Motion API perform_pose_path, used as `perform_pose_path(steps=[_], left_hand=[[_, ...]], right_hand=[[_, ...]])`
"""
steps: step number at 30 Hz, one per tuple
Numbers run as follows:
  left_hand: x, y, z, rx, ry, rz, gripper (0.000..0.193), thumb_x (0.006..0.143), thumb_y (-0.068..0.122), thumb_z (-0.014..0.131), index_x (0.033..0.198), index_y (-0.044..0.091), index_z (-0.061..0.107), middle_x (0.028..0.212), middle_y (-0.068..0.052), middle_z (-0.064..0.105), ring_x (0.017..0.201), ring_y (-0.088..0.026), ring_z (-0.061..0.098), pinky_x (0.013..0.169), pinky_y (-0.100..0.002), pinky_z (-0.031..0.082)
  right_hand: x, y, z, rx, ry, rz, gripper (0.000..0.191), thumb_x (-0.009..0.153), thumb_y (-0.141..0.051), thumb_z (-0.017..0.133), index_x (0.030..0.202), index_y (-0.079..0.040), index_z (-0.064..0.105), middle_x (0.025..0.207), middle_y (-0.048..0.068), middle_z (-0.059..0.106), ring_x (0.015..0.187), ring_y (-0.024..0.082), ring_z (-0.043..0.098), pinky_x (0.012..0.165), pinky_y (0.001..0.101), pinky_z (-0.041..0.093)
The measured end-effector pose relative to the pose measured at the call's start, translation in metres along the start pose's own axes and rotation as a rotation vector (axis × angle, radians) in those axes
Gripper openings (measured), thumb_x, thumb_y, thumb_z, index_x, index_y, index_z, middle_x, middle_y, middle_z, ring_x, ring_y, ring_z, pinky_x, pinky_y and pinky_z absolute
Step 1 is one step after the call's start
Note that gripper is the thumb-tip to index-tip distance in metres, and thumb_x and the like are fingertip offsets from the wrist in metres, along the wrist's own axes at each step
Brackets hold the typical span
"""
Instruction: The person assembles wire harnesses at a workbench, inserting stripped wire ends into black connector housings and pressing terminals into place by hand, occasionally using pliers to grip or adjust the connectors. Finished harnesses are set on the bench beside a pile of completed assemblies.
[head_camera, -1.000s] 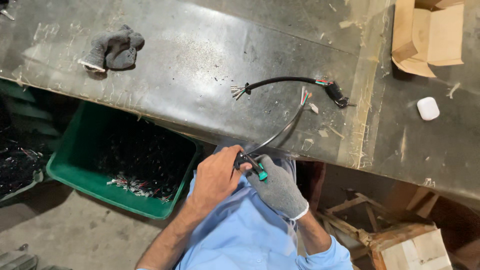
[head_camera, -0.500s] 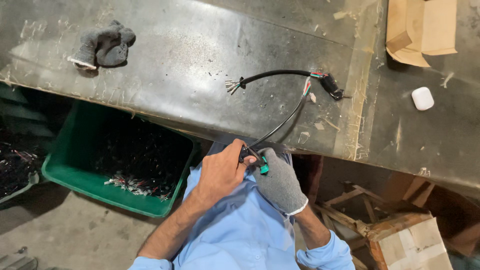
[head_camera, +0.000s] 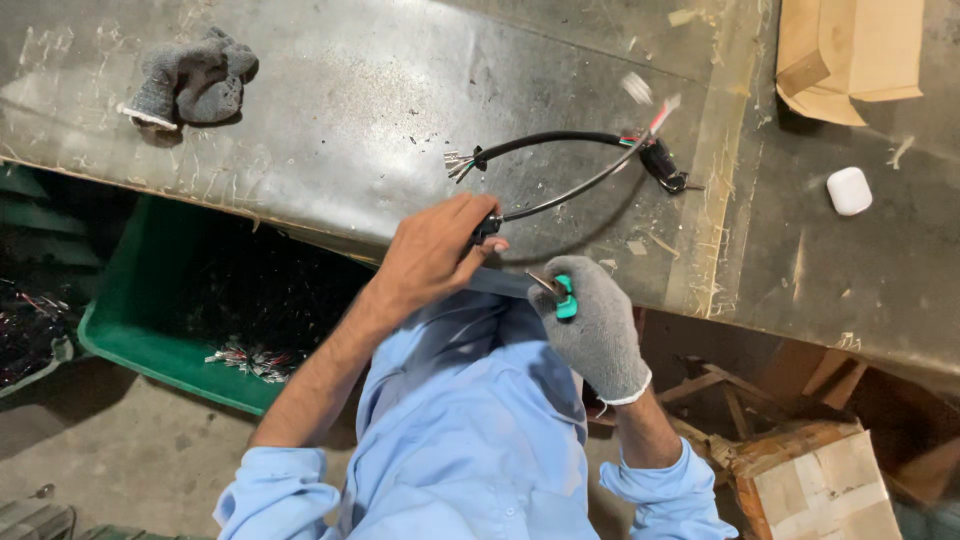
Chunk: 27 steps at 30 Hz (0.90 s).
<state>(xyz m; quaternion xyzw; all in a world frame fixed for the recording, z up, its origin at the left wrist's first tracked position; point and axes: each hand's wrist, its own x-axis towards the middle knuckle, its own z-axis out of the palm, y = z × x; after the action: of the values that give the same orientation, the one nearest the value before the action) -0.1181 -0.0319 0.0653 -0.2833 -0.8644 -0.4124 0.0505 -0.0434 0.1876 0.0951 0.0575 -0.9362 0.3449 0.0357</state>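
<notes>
Two hands: both work at the near edge of a dark metal table (head_camera: 380, 110), seen from above
Far left: a grey crumpled glove (head_camera: 192, 84) lies on the table top, well apart from the hands
Bin: a green bin (head_camera: 150, 350) stands on the floor below the table edge, with a bundle of cut wire ends (head_camera: 248, 360) in it
Left hand (head_camera: 432, 250): bare, fingers curled shut round the near end of a black cable (head_camera: 570, 190), thumb and forefinger pinching it just over the table edge
Cable: runs from the left hand up and to the right over the table, its far end with coloured wires blurred in the air
Second cable (head_camera: 560, 140): black, lies curved on the table just beyond the hands, bare coloured wire ends at its left tip, a black plug at its right tip
Right hand (head_camera: 592, 325): in a grey knit glove, fingers closed round a tool with a teal grip (head_camera: 565, 297), just right of the left hand and below the table edge
Tool tip: a short metal part pointing toward the left hand; whether it touches the cable cannot be told
Sleeves: light blue shirt on both arms, the left one rolled up
Right of the hands: a small white case (head_camera: 849, 190) on the table, a cardboard box (head_camera: 850, 45) at the far corner
Floor at right: a second cardboard box (head_camera: 825, 490) among wood scraps
</notes>
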Motion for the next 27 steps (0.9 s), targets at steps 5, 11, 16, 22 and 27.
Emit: perform_pose_path(steps=[5,11,16,22,27], left_hand=[[0.003,0.004,-0.007,-0.212,0.000,-0.151,0.035,0.099,0.030,0.067,0.124,0.009,0.054,0.094,-0.016,0.068,0.087,-0.039,0.067,0.072,-0.045,0.051],[-0.029,0.005,0.004,-0.273,0.077,-0.267,0.036,0.099,0.014,0.064,0.131,0.010,0.048,0.095,-0.012,0.074,0.090,-0.035,0.072,0.072,-0.043,0.055],[-0.066,-0.005,0.013,-0.273,0.471,-0.345,0.037,0.106,0.019,0.069,0.135,0.007,0.049,0.106,-0.012,0.055,0.089,-0.024,0.058,0.081,-0.035,0.052],[-0.127,-0.065,0.016,-0.810,1.179,-0.283,0.055,0.108,0.043,0.060,0.144,0.008,0.038,0.116,-0.007,0.049,0.103,-0.018,0.053,0.095,-0.034,0.048],[-0.169,-0.114,0.002,-0.851,1.322,-1.126,0.075,0.101,0.030,0.064,0.152,0.010,0.012,0.138,-0.011,0.049,0.115,-0.022,0.055,0.102,-0.039,0.047]], right_hand=[[0.014,0.009,-0.005,-0.103,0.168,-0.169,0.029,0.085,-0.014,0.077,0.110,-0.006,0.064,0.103,0.016,0.069,0.097,0.038,0.067,0.085,0.0439,0.054],[0.011,0.015,-0.005,-0.061,0.049,0.038,0.035,0.083,-0.013,0.078,0.114,-0.006,0.063,0.102,0.016,0.068,0.096,0.036,0.068,0.082,0.0429,0.054],[0.018,0.025,-0.005,-0.147,0.129,-0.091,0.033,0.084,-0.013,0.080,0.111,-0.008,0.062,0.100,0.014,0.067,0.096,0.036,0.066,0.083,0.0447,0.052],[0.048,0.041,-0.007,-0.314,0.169,-0.206,0.036,0.078,-0.016,0.084,0.107,-0.010,0.064,0.097,0.010,0.067,0.093,0.035,0.064,0.083,0.0458,0.048],[0.048,0.043,-0.002,-0.360,0.162,-0.244,0.033,0.078,-0.017,0.084,0.104,-0.012,0.065,0.096,0.009,0.067,0.092,0.034,0.063,0.082,0.0459,0.046]])
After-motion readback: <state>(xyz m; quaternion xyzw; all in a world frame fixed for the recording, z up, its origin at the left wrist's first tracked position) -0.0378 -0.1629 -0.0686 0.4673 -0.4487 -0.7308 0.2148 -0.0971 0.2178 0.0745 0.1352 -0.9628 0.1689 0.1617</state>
